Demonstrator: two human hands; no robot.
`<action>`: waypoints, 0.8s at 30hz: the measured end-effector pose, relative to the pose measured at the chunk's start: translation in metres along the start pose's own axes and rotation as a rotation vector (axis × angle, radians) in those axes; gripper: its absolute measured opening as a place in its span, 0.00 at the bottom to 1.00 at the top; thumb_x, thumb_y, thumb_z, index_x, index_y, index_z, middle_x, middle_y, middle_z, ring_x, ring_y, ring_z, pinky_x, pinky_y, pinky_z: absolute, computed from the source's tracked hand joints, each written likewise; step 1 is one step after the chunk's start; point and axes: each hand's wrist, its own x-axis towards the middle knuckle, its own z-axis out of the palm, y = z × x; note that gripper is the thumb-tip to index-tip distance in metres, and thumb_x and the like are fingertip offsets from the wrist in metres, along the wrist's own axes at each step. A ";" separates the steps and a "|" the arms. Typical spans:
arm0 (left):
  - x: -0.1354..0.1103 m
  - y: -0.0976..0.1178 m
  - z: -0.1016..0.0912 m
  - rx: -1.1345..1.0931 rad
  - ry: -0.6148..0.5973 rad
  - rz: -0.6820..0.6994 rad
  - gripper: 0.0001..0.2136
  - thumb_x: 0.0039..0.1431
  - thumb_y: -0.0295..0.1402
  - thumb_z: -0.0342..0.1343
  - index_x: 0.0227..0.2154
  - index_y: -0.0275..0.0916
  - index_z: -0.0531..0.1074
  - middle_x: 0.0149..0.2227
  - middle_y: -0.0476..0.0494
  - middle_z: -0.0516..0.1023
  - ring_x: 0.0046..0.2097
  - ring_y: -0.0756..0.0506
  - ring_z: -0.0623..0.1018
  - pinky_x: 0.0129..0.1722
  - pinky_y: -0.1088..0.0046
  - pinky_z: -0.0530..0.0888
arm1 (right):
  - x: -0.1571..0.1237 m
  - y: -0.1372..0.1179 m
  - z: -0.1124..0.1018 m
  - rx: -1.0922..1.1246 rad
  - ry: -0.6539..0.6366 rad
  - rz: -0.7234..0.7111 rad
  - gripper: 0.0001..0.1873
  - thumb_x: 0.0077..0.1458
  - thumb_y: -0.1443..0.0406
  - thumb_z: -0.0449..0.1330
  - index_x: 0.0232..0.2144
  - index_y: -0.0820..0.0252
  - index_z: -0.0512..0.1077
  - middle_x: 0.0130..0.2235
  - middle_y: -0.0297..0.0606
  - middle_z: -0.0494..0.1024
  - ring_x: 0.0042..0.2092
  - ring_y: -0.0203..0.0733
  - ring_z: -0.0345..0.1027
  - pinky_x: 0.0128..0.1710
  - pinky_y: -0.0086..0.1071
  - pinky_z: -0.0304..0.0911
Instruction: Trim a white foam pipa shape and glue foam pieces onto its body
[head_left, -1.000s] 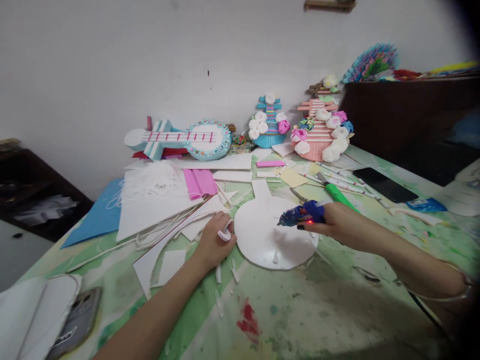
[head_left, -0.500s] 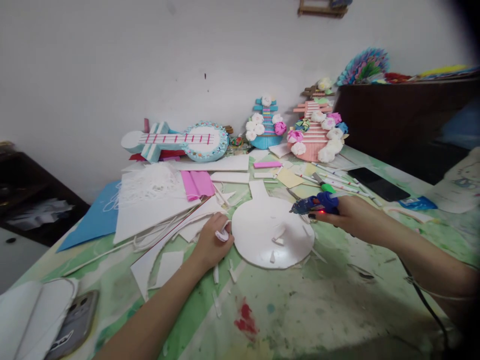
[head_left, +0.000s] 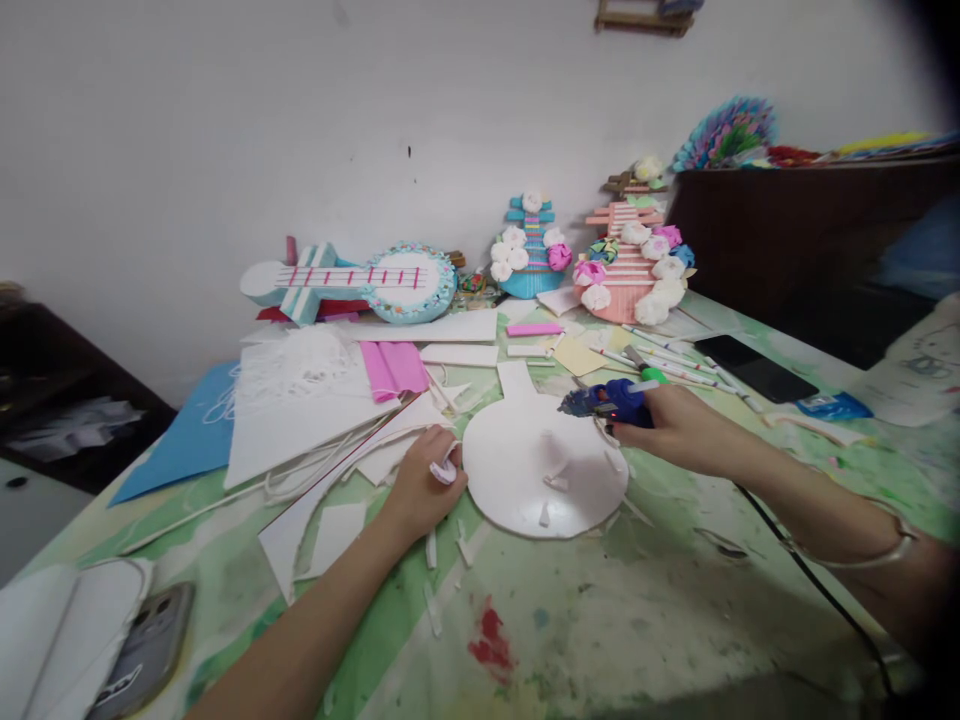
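A white foam-board shape [head_left: 510,460], round with a short neck at the top, lies flat on the table with a few small scraps on it. My right hand [head_left: 667,425] grips a blue hot glue gun [head_left: 619,402] above the board's upper right part, its nozzle pointing left. A black cord trails down behind the wrist. At the board's left edge rests my left hand [head_left: 424,485], fingers curled round a thin white strip [head_left: 444,470]; part of that strip is hidden by the hand.
Foam offcuts [head_left: 337,535] and strips lie left of the board. Farther back stand a light-blue craft instrument [head_left: 409,285], a blue one [head_left: 531,260] and a pink one [head_left: 626,270] with paper flowers. Pens and a black phone [head_left: 754,367] lie right; a grey phone [head_left: 154,650] sits near left.
My right hand has moved the glue gun left and slightly up over the board, and more of the wrist and cord shows. My left hand stays in place.
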 end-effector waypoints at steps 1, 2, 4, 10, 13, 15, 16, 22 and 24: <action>0.000 0.000 0.000 0.001 -0.001 0.003 0.09 0.41 0.20 0.46 0.22 0.41 0.54 0.26 0.49 0.61 0.32 0.46 0.63 0.32 0.70 0.61 | 0.003 -0.002 0.001 -0.014 -0.016 -0.008 0.17 0.50 0.55 0.53 0.17 0.59 0.60 0.17 0.28 0.56 0.21 0.32 0.50 0.22 0.29 0.43; 0.000 0.000 0.000 0.003 -0.003 0.008 0.09 0.41 0.20 0.46 0.21 0.41 0.54 0.26 0.49 0.61 0.32 0.46 0.63 0.32 0.70 0.61 | 0.007 -0.004 0.003 -0.017 -0.023 -0.022 0.17 0.51 0.56 0.53 0.17 0.59 0.60 0.17 0.29 0.57 0.21 0.32 0.50 0.22 0.29 0.43; 0.000 0.001 0.000 0.007 -0.003 0.015 0.09 0.41 0.20 0.46 0.21 0.41 0.53 0.26 0.49 0.60 0.32 0.46 0.62 0.32 0.70 0.61 | 0.013 -0.007 0.007 -0.008 -0.042 -0.052 0.17 0.52 0.56 0.51 0.18 0.59 0.61 0.18 0.30 0.58 0.22 0.33 0.51 0.22 0.28 0.44; -0.001 -0.001 0.001 0.014 -0.006 0.015 0.09 0.42 0.20 0.46 0.22 0.41 0.53 0.27 0.48 0.61 0.32 0.46 0.63 0.32 0.70 0.61 | 0.026 -0.010 0.020 -0.025 -0.078 -0.091 0.16 0.53 0.56 0.51 0.24 0.60 0.68 0.22 0.34 0.67 0.25 0.36 0.57 0.24 0.28 0.47; -0.002 -0.002 0.002 0.015 -0.003 0.018 0.09 0.42 0.20 0.46 0.22 0.40 0.54 0.27 0.49 0.61 0.32 0.46 0.63 0.32 0.70 0.61 | 0.029 -0.011 0.021 -0.052 -0.048 -0.066 0.16 0.53 0.55 0.51 0.25 0.61 0.69 0.23 0.36 0.68 0.26 0.37 0.59 0.24 0.28 0.48; -0.002 -0.002 0.002 0.017 -0.002 0.016 0.09 0.42 0.20 0.46 0.22 0.40 0.54 0.27 0.49 0.61 0.32 0.47 0.63 0.32 0.70 0.61 | 0.030 -0.010 0.021 -0.077 -0.046 -0.031 0.17 0.53 0.54 0.50 0.23 0.60 0.68 0.22 0.35 0.66 0.25 0.36 0.58 0.24 0.28 0.47; -0.002 -0.002 0.002 0.017 -0.003 0.016 0.09 0.42 0.20 0.46 0.22 0.40 0.54 0.27 0.49 0.61 0.32 0.47 0.63 0.32 0.70 0.61 | 0.031 -0.009 0.020 -0.090 -0.048 -0.002 0.18 0.53 0.53 0.50 0.21 0.60 0.66 0.21 0.34 0.65 0.24 0.36 0.57 0.23 0.29 0.46; 0.000 -0.001 0.001 0.023 -0.013 0.007 0.09 0.42 0.20 0.46 0.22 0.41 0.54 0.27 0.48 0.61 0.33 0.46 0.63 0.33 0.69 0.62 | 0.023 0.009 0.014 -0.139 -0.066 0.096 0.22 0.52 0.52 0.50 0.14 0.58 0.56 0.18 0.33 0.60 0.22 0.35 0.53 0.23 0.31 0.44; 0.000 -0.001 0.001 0.025 -0.017 0.006 0.09 0.42 0.20 0.46 0.22 0.41 0.54 0.27 0.48 0.62 0.33 0.46 0.63 0.33 0.69 0.62 | 0.016 0.014 0.011 -0.136 -0.088 0.106 0.22 0.52 0.51 0.49 0.15 0.58 0.56 0.18 0.32 0.59 0.22 0.35 0.52 0.23 0.31 0.44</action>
